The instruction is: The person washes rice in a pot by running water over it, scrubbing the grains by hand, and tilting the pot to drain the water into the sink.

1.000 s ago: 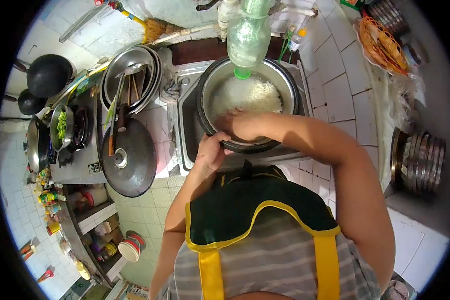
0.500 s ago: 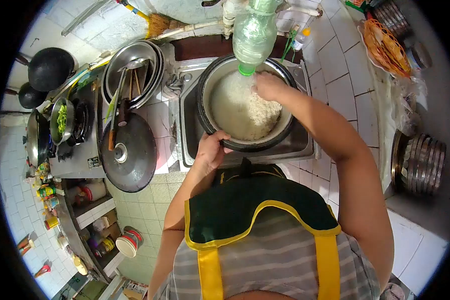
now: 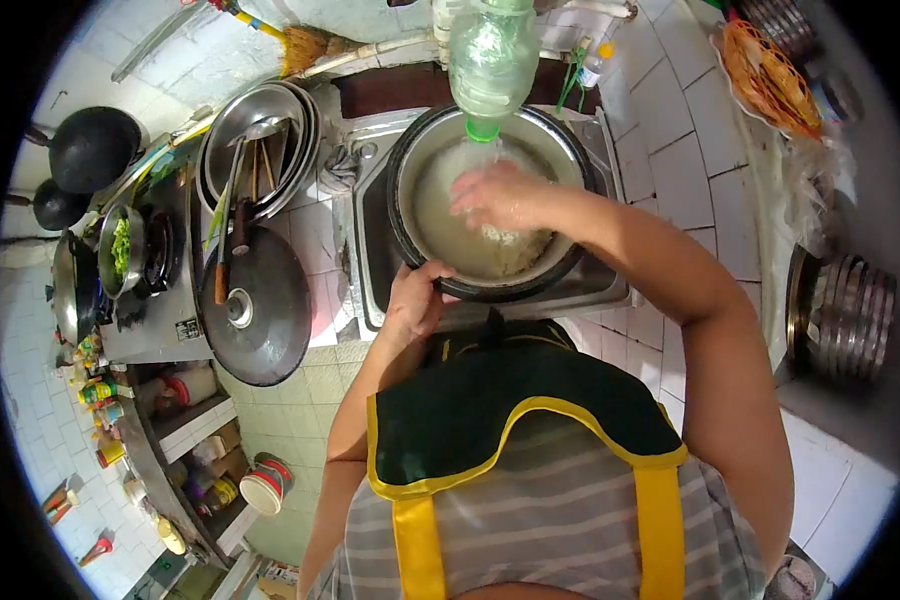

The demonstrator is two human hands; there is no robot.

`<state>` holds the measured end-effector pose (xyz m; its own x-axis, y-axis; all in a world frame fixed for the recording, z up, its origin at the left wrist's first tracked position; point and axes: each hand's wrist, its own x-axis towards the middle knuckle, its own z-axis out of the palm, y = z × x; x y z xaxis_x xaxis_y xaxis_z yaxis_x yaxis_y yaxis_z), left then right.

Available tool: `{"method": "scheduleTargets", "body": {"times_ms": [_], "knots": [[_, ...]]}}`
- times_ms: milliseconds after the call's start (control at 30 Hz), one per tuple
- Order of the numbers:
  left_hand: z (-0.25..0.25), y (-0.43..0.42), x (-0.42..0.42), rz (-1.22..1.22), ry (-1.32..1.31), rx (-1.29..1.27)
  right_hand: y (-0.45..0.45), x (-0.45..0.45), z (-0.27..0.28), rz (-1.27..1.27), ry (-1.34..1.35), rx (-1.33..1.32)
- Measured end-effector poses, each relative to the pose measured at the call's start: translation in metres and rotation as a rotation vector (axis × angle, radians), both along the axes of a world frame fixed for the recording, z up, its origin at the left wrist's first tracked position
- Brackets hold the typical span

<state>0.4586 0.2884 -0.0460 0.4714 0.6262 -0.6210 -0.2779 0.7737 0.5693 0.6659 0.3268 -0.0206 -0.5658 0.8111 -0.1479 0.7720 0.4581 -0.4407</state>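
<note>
A round dark-rimmed pot (image 3: 403, 215) sits over the sink, holding cloudy water (image 3: 438, 205) and white rice (image 3: 515, 240). The rice shows mostly on the pot's right side, partly under the water. My left hand (image 3: 420, 298) grips the near left rim, thumb on top and its other fingers partly hidden. Over the water, my right hand (image 3: 500, 197) reaches leftward with its fingers apart and nothing visible in them. Just above that hand hangs an upside-down green plastic bottle (image 3: 492, 65), its green neck pointing into the pot.
The steel sink (image 3: 375, 270) surrounds the pot. To the left are stacked metal basins (image 3: 210, 150) with utensils, a large dark lid (image 3: 270, 320) and a pan with green vegetables (image 3: 122, 248). At right stand an orange basket (image 3: 765, 75) and stacked metal trays (image 3: 850, 315).
My right hand has moved left from the rice to the middle of the pot, its fingers spreading. Less of the rice mound shows above the water. My left hand stays on the rim.
</note>
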Motion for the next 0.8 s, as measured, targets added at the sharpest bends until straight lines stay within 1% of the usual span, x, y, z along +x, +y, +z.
{"method": "scheduleTargets", "body": {"times_ms": [100,200,233,267,333,433,533,567,633,667,733,800], "knots": [[0.008,-0.002,0.001,-0.003,0.01,0.02,-0.015,-0.012,-0.024,0.331,-0.071,0.202],[0.006,-0.003,-0.001,0.002,0.039,-0.01,0.008,0.007,-0.033,0.22,-0.212,0.096],[0.006,-0.003,-0.002,-0.014,0.04,-0.009,0.017,0.014,-0.029,0.049,-0.278,0.004],[0.007,-0.003,-0.004,-0.029,0.041,-0.009,0.017,0.02,-0.027,-0.012,-0.232,-0.042],[0.01,-0.003,-0.003,-0.027,0.038,0.007,0.019,0.027,0.002,-0.135,-0.143,-0.129],[0.011,-0.005,0.001,-0.004,0.039,0.038,0.026,0.021,-0.013,-0.457,-0.165,-0.117],[0.009,-0.005,0.0,-0.022,0.066,0.027,0.031,0.008,-0.049,-0.581,0.073,0.009],[0.012,-0.005,0.002,-0.014,0.08,0.007,0.033,0.002,-0.061,-0.468,0.053,-0.011],[0.009,-0.005,0.002,-0.013,0.059,-0.015,0.032,-0.012,-0.065,-0.239,0.013,-0.054],[-0.001,-0.006,-0.001,-0.019,0.026,-0.018,0.03,-0.008,-0.065,-0.203,-0.034,-0.119],[-0.004,-0.007,-0.003,-0.024,0.002,-0.009,0.02,0.001,-0.019,-0.123,-0.129,-0.246],[0.003,-0.009,-0.003,-0.018,0.02,0.014,0.015,0.014,-0.006,-0.057,-0.227,-0.311]]}}
